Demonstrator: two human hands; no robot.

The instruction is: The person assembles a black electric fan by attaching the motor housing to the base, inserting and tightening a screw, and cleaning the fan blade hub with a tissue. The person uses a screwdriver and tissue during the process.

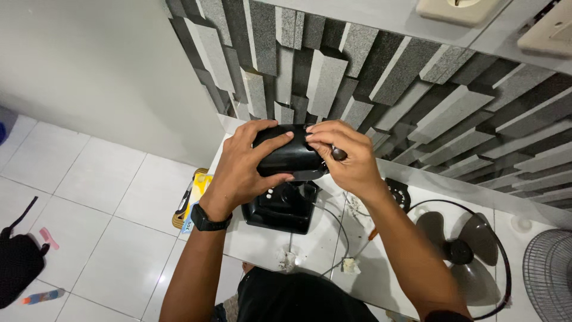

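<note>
Both hands, left point(241, 173) and right point(345, 158), clamped on black motor housing point(288, 156) above fan base point(280, 206). Risk: slipping off, snagging loose wire point(333, 226).

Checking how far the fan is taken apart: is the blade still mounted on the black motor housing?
No, the blade lies on the tiled surface, apart from the black motor housing.

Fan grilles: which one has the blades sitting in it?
The black wire grille lying on the white counter by the right forearm; the dark blades rest inside it. The grey grille at the right edge shows only bare wires.
</note>
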